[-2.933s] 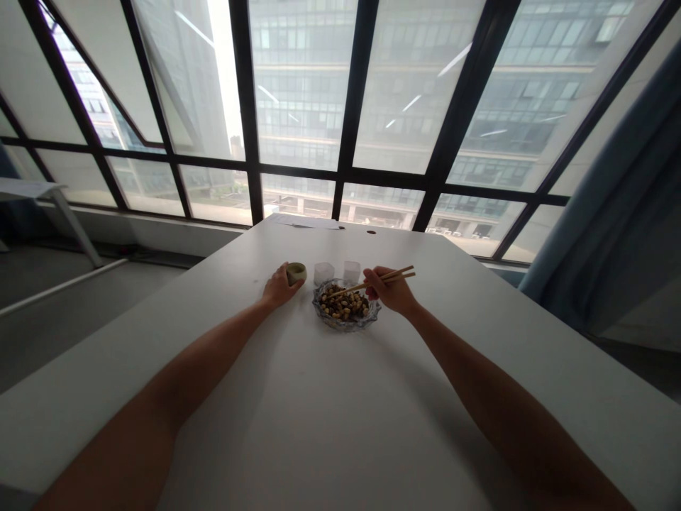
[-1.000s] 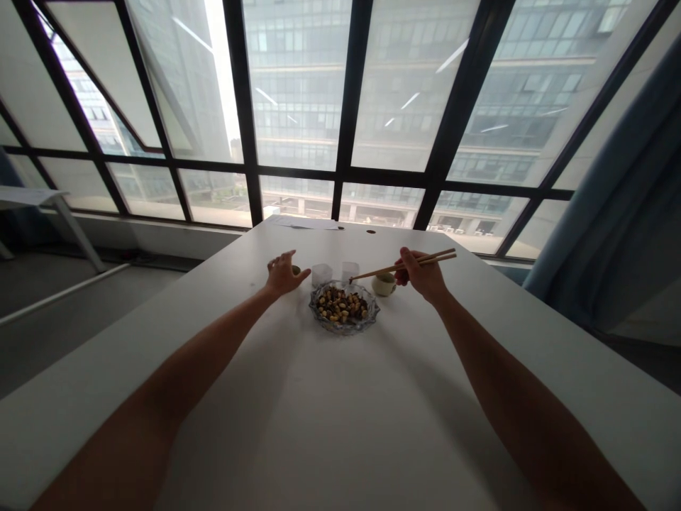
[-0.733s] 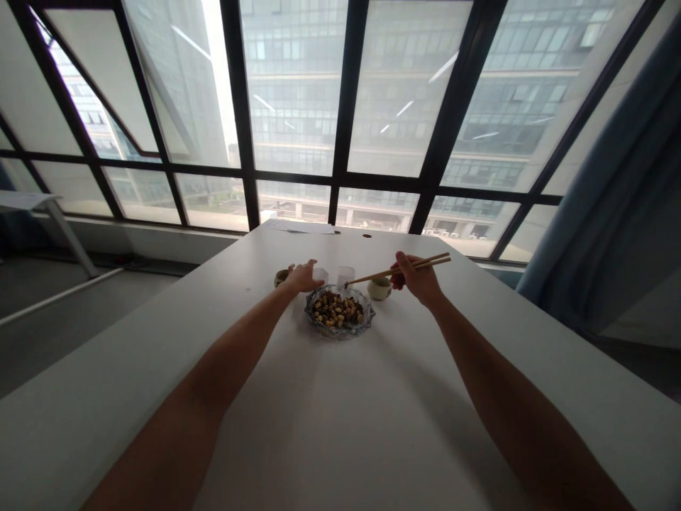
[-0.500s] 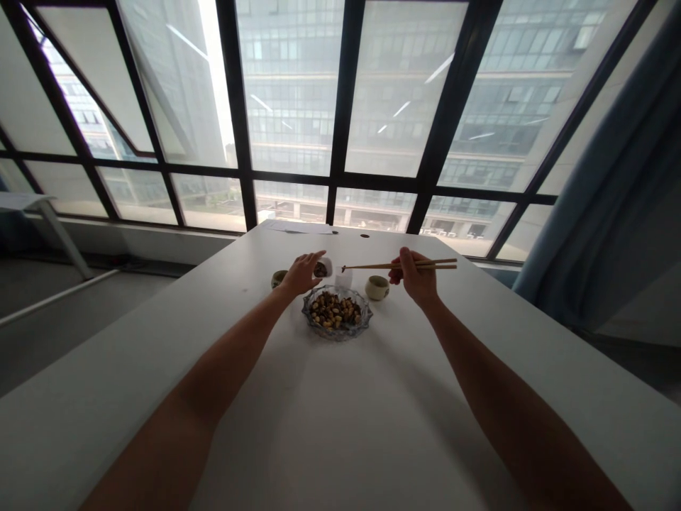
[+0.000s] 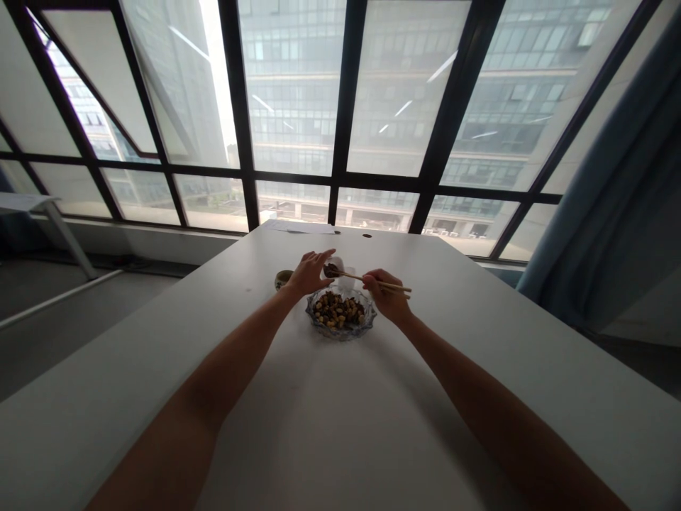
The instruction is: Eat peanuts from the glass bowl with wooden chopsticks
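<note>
My left hand (image 5: 310, 272) grips a small white cup (image 5: 336, 262) between thumb and fingers. It is tilted so its mouth faces me, and dark bits show inside. My right hand (image 5: 388, 295) is closed round a pair of wooden chopsticks (image 5: 353, 275), whose tips reach into the cup's mouth. Just below both hands stands a clear scalloped glass bowl (image 5: 341, 333) holding a mix of pale nuts and dark pieces (image 5: 338, 311). A small greenish cup (image 5: 282, 279) sits left of my left hand, partly covered by it. Behind the chopsticks is a whitish translucent object (image 5: 347, 279), kind unclear.
Everything stands on a long white table (image 5: 319, 411). Papers (image 5: 301, 227) and a round hole (image 5: 367, 235) are at its far end. Large windows (image 5: 287, 92) lie beyond, a blue curtain (image 5: 596, 213) hangs at right, and another white table (image 5: 24, 202) is at left.
My right hand has moved left with the chopsticks, bringing their tips from beside the white cup to its mouth. The pale cup on the right is now hidden behind that hand.
</note>
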Available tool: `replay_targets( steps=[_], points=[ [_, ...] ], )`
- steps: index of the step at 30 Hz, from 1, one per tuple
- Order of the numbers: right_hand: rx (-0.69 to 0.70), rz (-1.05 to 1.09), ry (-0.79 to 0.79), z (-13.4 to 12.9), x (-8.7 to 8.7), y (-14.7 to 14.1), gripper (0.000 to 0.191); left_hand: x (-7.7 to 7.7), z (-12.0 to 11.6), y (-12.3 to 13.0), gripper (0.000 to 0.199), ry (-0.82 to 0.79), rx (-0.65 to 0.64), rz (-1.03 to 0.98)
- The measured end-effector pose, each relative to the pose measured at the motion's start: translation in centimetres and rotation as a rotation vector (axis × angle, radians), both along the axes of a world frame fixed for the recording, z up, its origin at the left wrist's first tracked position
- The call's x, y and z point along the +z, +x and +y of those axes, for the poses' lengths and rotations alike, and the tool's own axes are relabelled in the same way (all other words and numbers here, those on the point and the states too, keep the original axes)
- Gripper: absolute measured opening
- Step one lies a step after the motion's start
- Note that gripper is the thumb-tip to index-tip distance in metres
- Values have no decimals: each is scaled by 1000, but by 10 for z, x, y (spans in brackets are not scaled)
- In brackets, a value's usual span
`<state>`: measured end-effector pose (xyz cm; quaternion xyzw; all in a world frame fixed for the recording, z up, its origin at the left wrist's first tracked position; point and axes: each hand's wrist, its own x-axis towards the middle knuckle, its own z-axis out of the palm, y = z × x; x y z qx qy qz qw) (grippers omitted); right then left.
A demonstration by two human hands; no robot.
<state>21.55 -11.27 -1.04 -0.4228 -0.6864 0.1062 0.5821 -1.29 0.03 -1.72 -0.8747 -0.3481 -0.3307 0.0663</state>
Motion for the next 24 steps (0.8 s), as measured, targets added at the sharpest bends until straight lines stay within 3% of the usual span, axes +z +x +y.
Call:
replay_targets(
  steps=[3, 7, 12, 16, 20, 24],
  points=[
    [1, 123, -7, 0, 5, 1, 50, -3, 2, -1, 77, -13, 63, -12],
    [-22, 237, -77, -1, 14, 6, 61, -12, 10, -5, 60, -69, 243, -3],
    [-32, 84, -156, -2, 25, 18, 66, -23, 24, -15, 49, -151, 378, 54],
    [-29, 0, -187, -4, 28, 21, 67, -27, 28, -17, 41, -168, 390, 101],
    [86, -57, -276, -3, 26, 19, 65, -27, 26, -16, 32, -184, 348, 82],
    [76, -69, -230, -2, 24, 18, 63, -26, 24, -19, 40, -166, 342, 33]
  ],
)
